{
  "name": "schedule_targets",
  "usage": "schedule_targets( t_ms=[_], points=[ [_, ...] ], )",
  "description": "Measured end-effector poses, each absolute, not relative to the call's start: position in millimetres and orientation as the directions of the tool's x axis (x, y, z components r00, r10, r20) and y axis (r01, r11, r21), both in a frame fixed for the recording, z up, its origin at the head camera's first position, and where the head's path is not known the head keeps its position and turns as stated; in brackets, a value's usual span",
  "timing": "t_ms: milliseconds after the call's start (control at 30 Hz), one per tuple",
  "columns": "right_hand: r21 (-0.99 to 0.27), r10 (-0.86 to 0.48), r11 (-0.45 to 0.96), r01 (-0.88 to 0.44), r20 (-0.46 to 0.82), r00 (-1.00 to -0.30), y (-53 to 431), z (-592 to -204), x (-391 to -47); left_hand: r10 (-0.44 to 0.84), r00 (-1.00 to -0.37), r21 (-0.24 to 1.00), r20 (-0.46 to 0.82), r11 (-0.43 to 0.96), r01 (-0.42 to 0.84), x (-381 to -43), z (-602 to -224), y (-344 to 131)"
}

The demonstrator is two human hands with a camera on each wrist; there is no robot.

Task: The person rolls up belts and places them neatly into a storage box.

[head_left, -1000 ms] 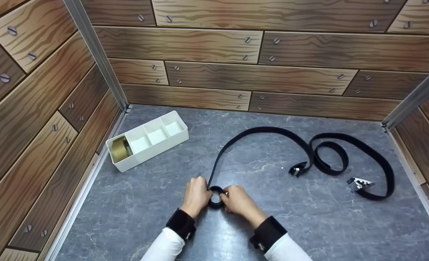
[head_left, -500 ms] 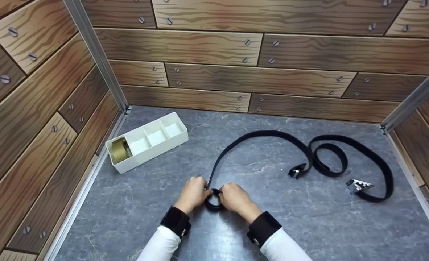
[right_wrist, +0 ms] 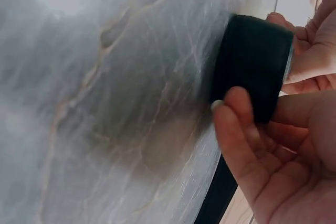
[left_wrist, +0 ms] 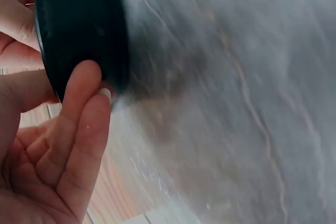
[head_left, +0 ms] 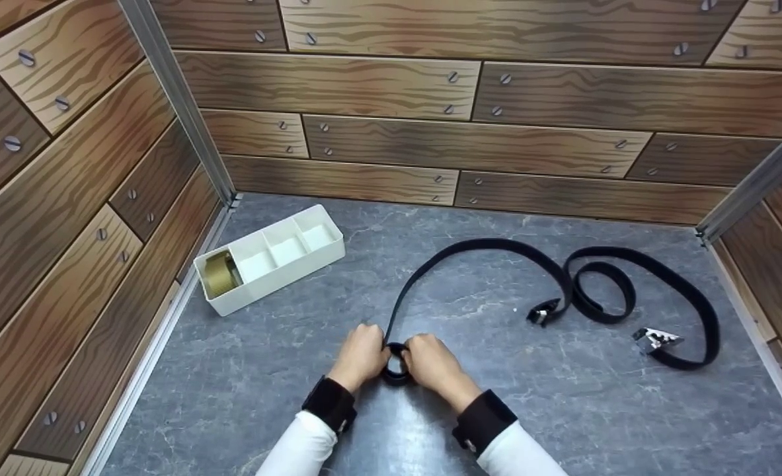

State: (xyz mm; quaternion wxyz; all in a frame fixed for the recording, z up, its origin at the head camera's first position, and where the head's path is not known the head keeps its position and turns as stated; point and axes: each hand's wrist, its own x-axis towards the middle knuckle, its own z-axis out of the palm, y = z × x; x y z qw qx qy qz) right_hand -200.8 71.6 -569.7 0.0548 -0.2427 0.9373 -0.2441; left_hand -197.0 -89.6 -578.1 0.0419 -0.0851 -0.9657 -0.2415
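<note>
Black strap lies across a grey marble-patterned desk, its near end wound into a small tight coil held between both hands at the front centre. Left hand and right hand each pinch the coil, fingers curled against its outer face. Farther right, the strap forms a loose loop, with two metal buckles resting on the desk. Walls carry printed wood planks with screws. White plastic tray, four compartments, sits rear left; its nearest compartment holds a rolled olive strap.
</note>
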Motion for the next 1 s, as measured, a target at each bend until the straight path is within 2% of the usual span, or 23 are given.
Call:
schedule_targets(
  t_ms=[133,200,300,400,533,667,833,1000],
  points=[
    [-0.620,-0.382,0.755,-0.213,-0.151,-0.912,73.1,-567.7,-195.9,0.108,-0.988,0.467,0.106,0.872,0.146,-195.3,-577.9,-86.0],
    [-0.649,-0.347,0.748,-0.138,-0.206,-0.915,72.3,-567.3,-194.4,0.107,-0.989,0.463,0.101,0.875,0.142,-194.4,-577.2,-85.4],
    [-0.621,-0.345,0.765,-0.170,-0.172,-0.923,70.9,-566.8,-194.1,0.124,-0.988,0.451,0.095,0.879,0.154,-193.5,-575.9,-85.9],
    [-0.516,-0.391,0.802,-0.299,-0.075,-0.918,70.5,-566.5,-195.1,0.152,-0.984,0.438,0.089,0.882,0.176,-193.3,-574.4,-86.9],
    [-0.379,-0.480,0.806,-0.455,0.032,-0.877,71.2,-566.6,-198.3,0.189,-0.977,0.411,0.102,0.886,0.214,-194.0,-573.8,-87.4],
    [-0.365,-0.522,0.781,-0.507,0.064,-0.850,73.4,-569.3,-200.8,0.217,-0.965,0.385,0.151,0.886,0.259,-193.2,-575.8,-85.8],
    [-0.441,-0.499,0.767,-0.466,0.046,-0.865,75.9,-571.1,-202.3,0.191,-0.962,0.362,0.195,0.898,0.252,-191.6,-578.9,-82.5],
    [-0.554,-0.381,0.792,-0.257,-0.119,-0.917,74.9,-567.0,-200.5,0.120,-0.980,0.392,0.157,0.904,0.173,-193.7,-576.1,-79.9]
  ],
)
